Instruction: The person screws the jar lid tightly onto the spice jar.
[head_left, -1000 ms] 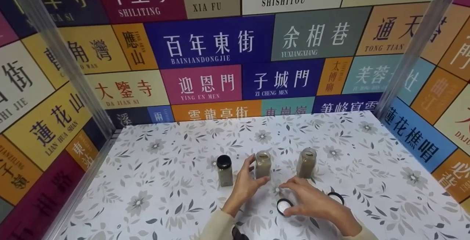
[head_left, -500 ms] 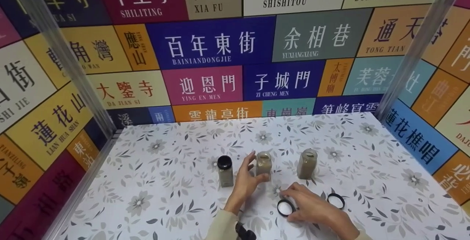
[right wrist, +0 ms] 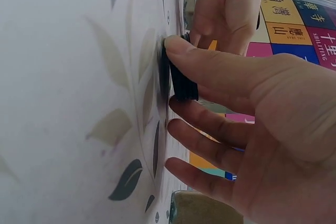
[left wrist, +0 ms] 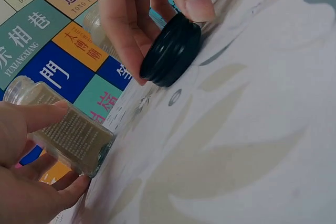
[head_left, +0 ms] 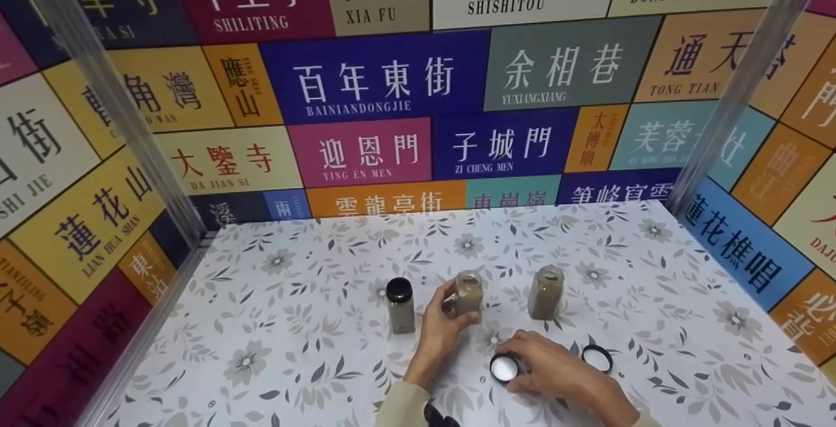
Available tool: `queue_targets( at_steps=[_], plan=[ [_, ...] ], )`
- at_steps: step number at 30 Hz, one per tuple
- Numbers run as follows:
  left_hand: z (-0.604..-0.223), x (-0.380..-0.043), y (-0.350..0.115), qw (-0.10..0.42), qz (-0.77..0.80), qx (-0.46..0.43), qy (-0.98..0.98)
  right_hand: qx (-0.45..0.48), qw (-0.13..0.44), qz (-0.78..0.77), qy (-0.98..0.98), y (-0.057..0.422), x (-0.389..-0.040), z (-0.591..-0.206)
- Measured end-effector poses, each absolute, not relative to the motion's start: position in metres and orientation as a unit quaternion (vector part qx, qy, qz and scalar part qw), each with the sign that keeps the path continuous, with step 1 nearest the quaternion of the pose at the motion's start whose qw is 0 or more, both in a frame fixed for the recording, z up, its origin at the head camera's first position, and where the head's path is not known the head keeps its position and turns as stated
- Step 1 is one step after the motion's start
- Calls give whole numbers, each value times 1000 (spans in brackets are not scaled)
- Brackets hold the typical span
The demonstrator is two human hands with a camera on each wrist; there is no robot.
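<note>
In the head view my left hand [head_left: 439, 329] grips the middle glass spice jar [head_left: 469, 295], which stands upright, lidless and full of greyish-brown powder. Its thumb lies across the printed label [left wrist: 73, 129] in the left wrist view, with fingers at the far side and base. My right hand [head_left: 552, 367] pinches a black screw lid [head_left: 504, 369] between thumb and fingers, white inside turned up towards the head camera. Seen from the right wrist, the lid [right wrist: 184, 80] stands on edge close to the tabletop, and the remaining fingers are spread below it.
A capped jar [head_left: 400, 309] with a black lid stands left of my left hand. Another lidless jar [head_left: 547, 294] stands to the right, farther back. A second black lid [head_left: 610, 360] lies beyond my right wrist. Sign-covered panels [head_left: 366, 153] border the flower-patterned table [head_left: 313, 270].
My left fingers have drawn in against the middle jar. My right fingers have closed on the black lid and tipped it slightly; its hand has shifted a little. The other jars stay put.
</note>
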State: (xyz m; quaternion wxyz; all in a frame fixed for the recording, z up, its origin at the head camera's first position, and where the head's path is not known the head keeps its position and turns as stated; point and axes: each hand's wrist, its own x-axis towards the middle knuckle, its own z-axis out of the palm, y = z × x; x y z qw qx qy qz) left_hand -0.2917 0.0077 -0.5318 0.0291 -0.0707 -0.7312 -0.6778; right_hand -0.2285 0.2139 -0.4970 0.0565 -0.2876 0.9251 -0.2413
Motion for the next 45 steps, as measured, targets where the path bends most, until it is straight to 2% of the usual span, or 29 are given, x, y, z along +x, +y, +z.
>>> queue_targets(
  at_steps=[9, 19, 26, 34, 45],
  plan=[
    [-537, -294, 7, 59, -660, -82, -745, -267, 16, -256, 929, 212, -231, -497],
    [-538, -300, 3, 55, -682, -127, -718, -245, -2, -293, 924, 212, -231, -493],
    [-539, -302, 0, 43, -694, -143, -705, -243, -51, -316, 916, 208, -232, -491],
    [-541, -303, -2, 59, -674, -148, -721, -238, -86, -340, 906, 203, -239, -483],
    [-538, -299, -4, 43, -678, -136, -721, -235, -81, -374, 894, 194, -249, -470]
  ],
)
